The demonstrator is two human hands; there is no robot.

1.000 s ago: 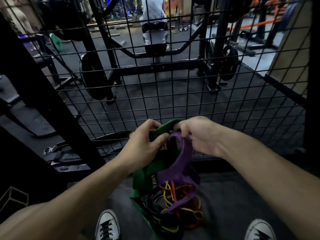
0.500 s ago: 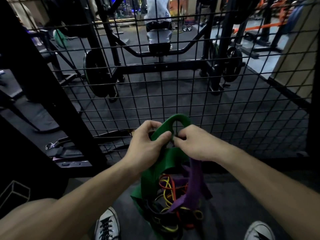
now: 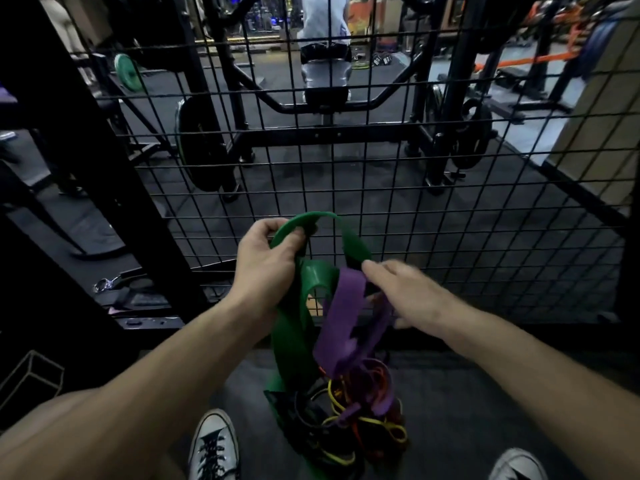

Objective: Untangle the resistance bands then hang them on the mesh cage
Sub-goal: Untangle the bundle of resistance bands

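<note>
My left hand [image 3: 265,261] grips the wide green band [image 3: 294,327] near its top loop, which arches up in front of the black mesh cage [image 3: 381,188]. My right hand [image 3: 405,289] is blurred, just right of the green loop, its fingers around the purple band [image 3: 341,317]. Both bands hang down into a tangle of thin yellow, red, orange and black bands [image 3: 356,420] near the floor between my shoes.
A thick black post [image 3: 86,150] stands left of the mesh. Behind the mesh are a weight rack with plates [image 3: 201,147] and a person seated on a bench [image 3: 323,64]. My two shoes [image 3: 213,445] stand on dark floor. A wall is at the right.
The green loop has risen higher in front of the mesh. My right hand left the green loop, dropped lower right and took the purple band, lifting it.
</note>
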